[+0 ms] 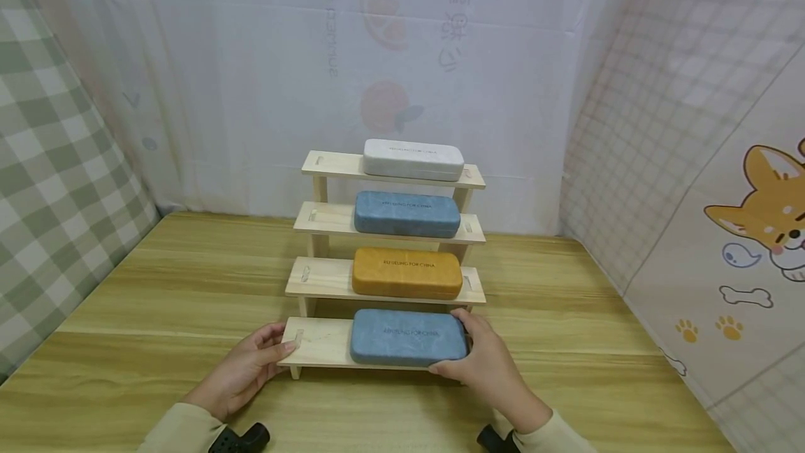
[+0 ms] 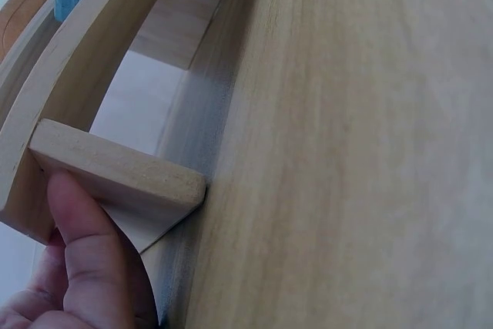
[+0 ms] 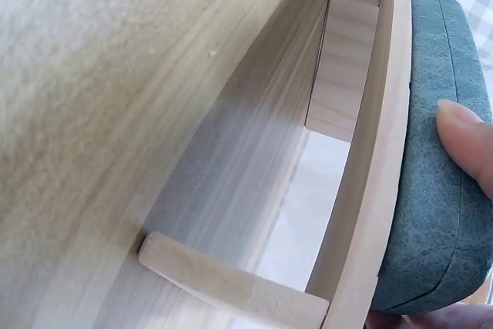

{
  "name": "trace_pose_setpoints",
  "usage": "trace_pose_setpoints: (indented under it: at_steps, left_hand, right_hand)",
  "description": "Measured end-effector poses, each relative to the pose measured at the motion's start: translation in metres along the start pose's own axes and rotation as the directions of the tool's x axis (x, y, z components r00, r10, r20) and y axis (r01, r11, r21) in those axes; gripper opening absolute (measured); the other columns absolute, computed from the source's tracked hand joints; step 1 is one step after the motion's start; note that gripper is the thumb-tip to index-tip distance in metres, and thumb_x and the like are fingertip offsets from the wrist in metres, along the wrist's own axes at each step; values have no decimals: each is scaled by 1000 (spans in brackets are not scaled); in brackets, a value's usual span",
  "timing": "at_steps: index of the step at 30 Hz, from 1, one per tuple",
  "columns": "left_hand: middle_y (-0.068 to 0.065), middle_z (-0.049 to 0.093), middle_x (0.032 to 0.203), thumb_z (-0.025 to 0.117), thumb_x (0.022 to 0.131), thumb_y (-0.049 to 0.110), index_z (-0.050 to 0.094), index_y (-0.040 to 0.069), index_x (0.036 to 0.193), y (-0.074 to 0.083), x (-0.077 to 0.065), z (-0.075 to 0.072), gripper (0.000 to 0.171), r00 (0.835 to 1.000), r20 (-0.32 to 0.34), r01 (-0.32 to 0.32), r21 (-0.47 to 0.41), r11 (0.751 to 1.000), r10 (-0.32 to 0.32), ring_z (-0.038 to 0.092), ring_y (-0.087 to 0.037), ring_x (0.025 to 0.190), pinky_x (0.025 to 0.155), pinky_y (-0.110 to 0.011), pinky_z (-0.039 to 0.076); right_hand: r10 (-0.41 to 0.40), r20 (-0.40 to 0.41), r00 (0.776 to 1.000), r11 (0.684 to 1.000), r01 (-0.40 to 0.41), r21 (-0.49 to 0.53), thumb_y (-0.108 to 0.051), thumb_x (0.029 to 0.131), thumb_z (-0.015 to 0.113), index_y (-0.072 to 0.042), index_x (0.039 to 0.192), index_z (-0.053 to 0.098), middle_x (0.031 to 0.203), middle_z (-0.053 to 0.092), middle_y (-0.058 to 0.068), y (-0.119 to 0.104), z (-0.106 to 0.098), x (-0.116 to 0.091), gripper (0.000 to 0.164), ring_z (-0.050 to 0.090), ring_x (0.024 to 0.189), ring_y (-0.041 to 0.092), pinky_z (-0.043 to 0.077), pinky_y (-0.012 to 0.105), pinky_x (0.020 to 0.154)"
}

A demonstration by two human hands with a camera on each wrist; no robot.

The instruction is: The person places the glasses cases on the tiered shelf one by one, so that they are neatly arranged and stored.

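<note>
A stepped wooden stand [image 1: 317, 344] bears a glasses case on each tier. On the lowest tier lies a blue glasses case [image 1: 409, 338], toward the right end. My right hand [image 1: 481, 358] grips that case at its right end, thumb on the front side and fingers behind. In the right wrist view the thumb presses the side of the blue case [image 3: 435, 167], which sits on the shelf board. My left hand [image 1: 251, 365] holds the left end of the lowest tier, thumb on top. The left wrist view shows a finger of the left hand [image 2: 88, 267] against the stand's leg [image 2: 115, 163].
Above are an orange glasses case [image 1: 407, 273], another blue case [image 1: 407, 214] and a white case [image 1: 413, 160] on the top tier. The stand rests on a wood-grain table [image 1: 189, 278]. A pale curtain [image 1: 251, 89] hangs behind; a green checked cloth [image 1: 56, 159] is at left.
</note>
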State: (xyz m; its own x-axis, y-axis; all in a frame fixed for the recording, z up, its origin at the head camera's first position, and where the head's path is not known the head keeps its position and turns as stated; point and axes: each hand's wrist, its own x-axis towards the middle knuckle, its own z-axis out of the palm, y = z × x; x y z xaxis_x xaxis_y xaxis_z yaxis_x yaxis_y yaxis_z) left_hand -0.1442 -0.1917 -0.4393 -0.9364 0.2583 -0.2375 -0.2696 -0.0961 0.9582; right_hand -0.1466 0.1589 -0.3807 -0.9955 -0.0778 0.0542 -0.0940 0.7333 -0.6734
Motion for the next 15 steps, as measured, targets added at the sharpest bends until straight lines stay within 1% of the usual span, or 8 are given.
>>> trace_pose_setpoints:
  at_steps: [4, 10, 15]
  left_hand:
    - [-8, 50, 118, 55, 98, 12, 13, -14, 145, 0, -1, 0, 68, 1000, -3, 5, 1, 1000, -5, 56, -12, 98, 83, -26, 49]
    - [-8, 50, 118, 55, 98, 13, 11, -14, 146, 0, -1, 0, 70, 1000, 15, -5, 3, 1000, 5, 56, -11, 98, 84, -26, 49]
    - [-7, 51, 117, 55, 98, 12, 11, -15, 145, 0, 0, -1, 69, 1000, 14, -13, 4, 1000, 13, 56, -10, 97, 84, -26, 49]
  right_hand:
    - [-11, 10, 1000, 1000, 11, -9, -26, 59, 93, -2, 132, 54, 131, 54, 18, 1, 0, -1, 86, 53, 116, 34, 44, 51, 94]
    - [-4, 20, 1000, 1000, 4, -19, -28, 62, 92, -1, 135, 52, 133, 53, 19, 0, -1, -3, 87, 52, 119, 34, 44, 51, 96]
    - [-23, 18, 1000, 999, 23, -22, -28, 62, 92, 1, 135, 52, 129, 55, 17, 0, -1, -5, 87, 53, 116, 32, 44, 49, 95]
